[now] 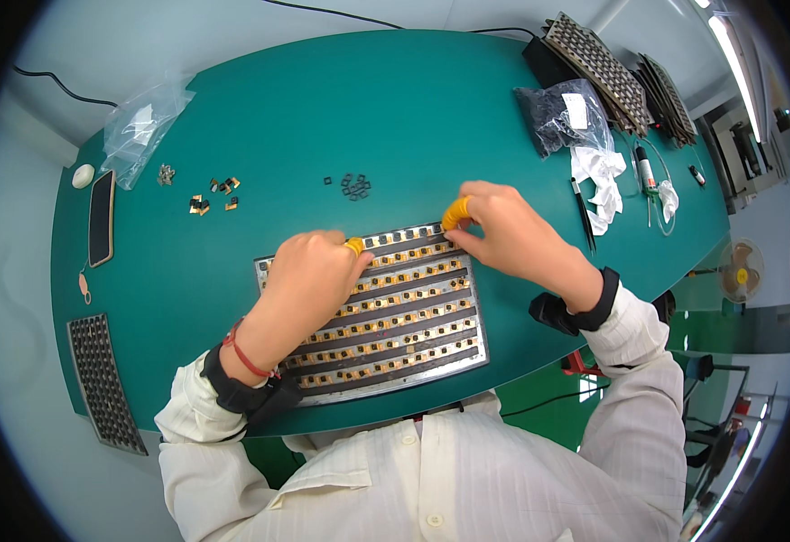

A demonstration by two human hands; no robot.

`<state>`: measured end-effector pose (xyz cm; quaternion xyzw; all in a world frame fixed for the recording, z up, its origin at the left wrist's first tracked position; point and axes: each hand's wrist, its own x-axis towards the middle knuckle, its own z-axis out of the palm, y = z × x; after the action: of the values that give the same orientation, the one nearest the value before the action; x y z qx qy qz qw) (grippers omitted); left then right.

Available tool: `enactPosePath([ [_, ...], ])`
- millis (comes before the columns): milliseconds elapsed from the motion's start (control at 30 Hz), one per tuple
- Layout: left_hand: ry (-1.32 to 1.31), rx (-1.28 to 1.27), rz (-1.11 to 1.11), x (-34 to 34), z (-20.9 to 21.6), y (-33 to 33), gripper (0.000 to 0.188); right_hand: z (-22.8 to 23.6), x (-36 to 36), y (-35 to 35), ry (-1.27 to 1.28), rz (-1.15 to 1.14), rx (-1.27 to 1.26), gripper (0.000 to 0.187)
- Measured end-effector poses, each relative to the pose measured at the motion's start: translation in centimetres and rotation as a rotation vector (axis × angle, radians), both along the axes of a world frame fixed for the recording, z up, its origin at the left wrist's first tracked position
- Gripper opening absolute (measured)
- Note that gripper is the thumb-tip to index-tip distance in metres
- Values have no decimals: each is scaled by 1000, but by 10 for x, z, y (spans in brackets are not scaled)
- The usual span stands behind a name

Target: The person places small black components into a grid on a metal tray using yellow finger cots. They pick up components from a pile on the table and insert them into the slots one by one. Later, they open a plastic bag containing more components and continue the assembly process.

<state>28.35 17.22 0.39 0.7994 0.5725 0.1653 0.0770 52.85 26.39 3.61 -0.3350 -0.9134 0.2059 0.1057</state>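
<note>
A flat metal tray (pixel 418 372) lies in front of me near the table's front edge, with several rows of small black and gold parts across it. My left hand (pixel 309 275) rests over its far left portion, fingers closed near the top rows. At the tray's far right corner, my right hand (pixel 514 233) has thumb and forefinger pinched together. Yellow finger cots cover a finger on each hand. Whatever sits between the fingertips is too small or hidden to make out. Beyond the tray lies a loose group of small black square pieces (pixel 355 187).
Black-and-gold parts (pixel 225 187) and small silver pieces (pixel 167 174) lie at far left, near a phone (pixel 102 219) and plastic bag (pixel 145 122). Another perforated tray (pixel 106 384) overhangs the left edge. At right are tweezers (pixel 585 217), white tissue (pixel 601 185), a black bag (pixel 557 117) and stacked trays (pixel 598 68).
</note>
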Motion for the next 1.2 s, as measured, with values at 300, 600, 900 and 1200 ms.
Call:
enactPosePath([
  [300,103,-197,9,11,9,1,44,-31,17,-14,99,-51,-14,14],
  [600,39,-265,18,6,15,5,43,-23,8,-35,-62,-124,-67,33],
  [900,-403,-163,225,-21,2,45,32,2,-4,-19,-271,-67,-202,29],
  [1200,-225,-168,316,-3,-12,56,25,2,-48,34,-52,-30,-146,24],
])
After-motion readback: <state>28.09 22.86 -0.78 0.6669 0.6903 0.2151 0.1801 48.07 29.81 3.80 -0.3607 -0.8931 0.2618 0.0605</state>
